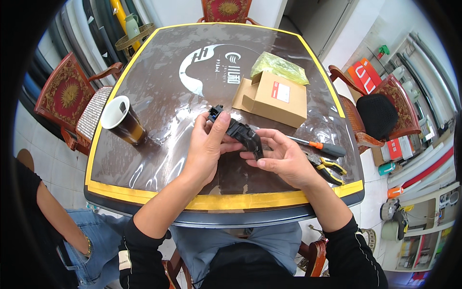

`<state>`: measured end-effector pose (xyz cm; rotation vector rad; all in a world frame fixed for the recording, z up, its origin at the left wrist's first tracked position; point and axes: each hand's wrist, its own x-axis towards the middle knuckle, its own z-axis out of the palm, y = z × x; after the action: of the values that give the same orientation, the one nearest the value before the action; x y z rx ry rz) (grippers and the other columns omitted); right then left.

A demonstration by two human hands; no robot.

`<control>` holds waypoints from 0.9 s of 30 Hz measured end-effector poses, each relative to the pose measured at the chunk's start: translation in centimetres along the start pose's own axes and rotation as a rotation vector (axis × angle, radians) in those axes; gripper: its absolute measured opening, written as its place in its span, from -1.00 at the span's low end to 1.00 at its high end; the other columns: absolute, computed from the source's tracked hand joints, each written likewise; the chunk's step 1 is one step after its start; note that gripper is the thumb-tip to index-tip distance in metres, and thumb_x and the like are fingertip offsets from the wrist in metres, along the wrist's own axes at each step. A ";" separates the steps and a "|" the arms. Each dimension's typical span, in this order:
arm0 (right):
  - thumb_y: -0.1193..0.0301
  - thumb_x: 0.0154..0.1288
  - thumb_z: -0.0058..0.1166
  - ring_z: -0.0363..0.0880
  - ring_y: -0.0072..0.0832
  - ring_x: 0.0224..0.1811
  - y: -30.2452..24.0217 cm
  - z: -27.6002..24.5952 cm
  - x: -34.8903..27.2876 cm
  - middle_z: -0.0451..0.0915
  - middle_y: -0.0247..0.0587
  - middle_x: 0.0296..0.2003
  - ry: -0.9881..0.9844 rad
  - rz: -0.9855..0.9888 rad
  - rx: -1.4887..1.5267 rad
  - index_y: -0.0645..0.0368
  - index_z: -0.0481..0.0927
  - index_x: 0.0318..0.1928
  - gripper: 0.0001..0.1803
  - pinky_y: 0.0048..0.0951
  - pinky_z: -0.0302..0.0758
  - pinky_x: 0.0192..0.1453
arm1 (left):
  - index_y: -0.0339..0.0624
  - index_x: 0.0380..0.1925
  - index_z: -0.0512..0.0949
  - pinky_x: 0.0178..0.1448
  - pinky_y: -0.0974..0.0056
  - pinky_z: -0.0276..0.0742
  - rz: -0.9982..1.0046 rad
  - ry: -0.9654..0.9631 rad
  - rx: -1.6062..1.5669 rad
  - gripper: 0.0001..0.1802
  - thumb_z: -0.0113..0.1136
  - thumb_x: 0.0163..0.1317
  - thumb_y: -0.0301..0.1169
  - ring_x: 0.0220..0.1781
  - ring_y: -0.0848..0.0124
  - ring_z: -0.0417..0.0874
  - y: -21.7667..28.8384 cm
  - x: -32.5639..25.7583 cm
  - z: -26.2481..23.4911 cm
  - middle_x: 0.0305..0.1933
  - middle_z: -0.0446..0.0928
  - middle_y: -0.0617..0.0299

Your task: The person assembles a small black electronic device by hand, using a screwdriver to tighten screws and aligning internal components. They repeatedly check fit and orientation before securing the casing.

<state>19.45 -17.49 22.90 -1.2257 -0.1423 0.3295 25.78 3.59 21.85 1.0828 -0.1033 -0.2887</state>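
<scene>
Both my hands hold a curved black plastic part (pixel 245 137) above the near half of the table. A boxy socket end sticks up at its upper left, and its other end curves down to the right. My left hand (pixel 206 147) grips the socket end, with the thumb across its front. The fingers and thumb of my right hand (pixel 285 158) close around the lower right end. Beyond the right hand stands an open cardboard box (pixel 272 98) with a white and red label. Its flap faces left.
Right of my right hand lie a screwdriver (pixel 323 147) and yellow-black pliers (pixel 330 171). A tall paper cup (pixel 124 121) stands at the left. Crumpled yellow-green plastic wrap (pixel 279 67) sits behind the box. Yellow tape (pixel 250 200) edges the table. A person (pixel 60 216) stands close at the left.
</scene>
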 end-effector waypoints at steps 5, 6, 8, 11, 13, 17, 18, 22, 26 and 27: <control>0.57 0.34 0.39 0.64 -0.13 0.33 -0.4 0.1 -0.2 0.49 0.09 0.26 0.007 0.025 -0.009 0.31 0.29 0.44 -0.26 -0.12 0.65 0.42 | -0.28 0.19 0.31 -0.06 0.25 0.81 -0.035 -0.016 -0.014 -0.30 0.37 0.44 0.05 -0.14 0.38 0.74 0.1 -0.1 -0.1 -0.06 0.49 0.12; 0.57 0.35 0.38 0.64 -0.13 0.33 -0.4 0.1 -0.2 0.49 0.08 0.25 0.007 0.022 -0.016 0.31 0.29 0.42 -0.28 -0.12 0.65 0.41 | -0.28 0.19 0.31 -0.06 0.25 0.81 -0.036 -0.019 -0.013 -0.30 0.37 0.44 0.04 -0.14 0.38 0.74 0.1 -0.1 -0.2 -0.05 0.49 0.11; 0.56 0.36 0.37 0.65 -0.14 0.31 -0.2 0.0 -0.2 0.51 0.07 0.23 0.026 0.029 -0.020 0.31 0.33 0.36 -0.35 -0.09 0.66 0.39 | -0.29 0.21 0.31 -0.08 0.26 0.82 -0.031 -0.029 0.009 -0.30 0.38 0.44 0.02 -0.14 0.37 0.74 0.0 0.0 -0.2 -0.03 0.48 0.10; 0.53 0.39 0.37 0.65 -0.28 0.22 0.2 -0.3 -0.1 0.50 -0.01 0.25 -0.003 0.015 -0.045 0.29 0.38 0.26 -0.45 -0.21 0.68 0.29 | -0.32 0.26 0.33 -0.13 0.27 0.83 -0.024 -0.064 0.074 -0.29 0.39 0.44 -0.02 -0.15 0.36 0.75 0.0 0.0 -0.1 -0.01 0.48 0.10; 0.49 0.41 0.39 0.65 -0.37 0.16 0.4 -0.6 -0.1 0.50 -0.07 0.26 -0.032 0.046 0.006 0.28 0.41 0.21 -0.50 -0.29 0.69 0.23 | -0.35 0.30 0.33 -0.17 0.27 0.83 -0.035 -0.106 0.117 -0.28 0.40 0.43 -0.05 -0.17 0.37 0.75 0.1 -0.1 0.0 -0.01 0.48 0.10; 0.36 0.42 0.41 0.63 -0.46 0.09 0.5 -1.1 -0.3 0.55 -0.15 0.18 -0.035 0.125 0.066 0.25 0.45 0.15 -0.53 -0.30 0.69 0.19 | -0.36 0.32 0.35 -0.20 0.32 0.82 -0.045 -0.163 0.153 -0.26 0.46 0.39 -0.10 -0.21 0.41 0.74 0.2 -0.5 0.2 -0.01 0.47 0.10; 0.33 0.42 0.42 0.63 -0.47 0.08 0.6 -1.0 -0.3 0.57 -0.17 0.16 -0.026 0.137 0.038 0.24 0.46 0.14 -0.54 -0.30 0.69 0.18 | -0.37 0.32 0.35 -0.21 0.33 0.82 -0.053 -0.178 0.158 -0.25 0.46 0.38 -0.09 -0.20 0.41 0.74 0.1 -0.6 0.2 -0.01 0.47 0.09; 0.30 0.42 0.42 0.63 -0.51 0.07 0.7 -0.9 -0.4 0.59 -0.21 0.10 -0.040 0.106 -0.004 0.25 0.47 0.10 -0.54 -0.28 0.71 0.17 | -0.39 0.30 0.36 -0.24 0.32 0.80 -0.062 -0.212 0.192 -0.18 0.53 0.31 -0.04 -0.15 0.40 0.73 0.5 -0.3 -0.1 0.00 0.47 0.09; 0.25 0.40 0.42 0.64 -0.55 0.04 0.9 -0.6 -0.2 0.57 -0.28 0.00 0.001 0.106 0.005 0.25 0.46 0.11 -0.51 -0.30 0.71 0.17 | -0.40 0.30 0.36 -0.25 0.32 0.80 -0.056 -0.190 0.212 -0.13 0.58 0.24 -0.03 -0.07 0.37 0.71 0.8 -0.5 0.1 0.04 0.50 0.05; 0.24 0.40 0.42 0.64 -0.58 0.02 1.0 -0.6 0.0 0.56 -0.31 -0.03 0.024 0.108 -0.048 0.23 0.46 0.11 -0.50 -0.36 0.72 0.12 | -0.40 0.30 0.36 -0.26 0.32 0.80 -0.037 -0.176 0.210 -0.12 0.58 0.24 -0.03 -0.06 0.37 0.71 0.8 -0.6 0.3 0.05 0.51 0.04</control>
<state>19.42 -17.71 21.80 -1.2867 -0.0636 0.4072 25.28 3.89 22.74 1.2673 -0.2758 -0.4130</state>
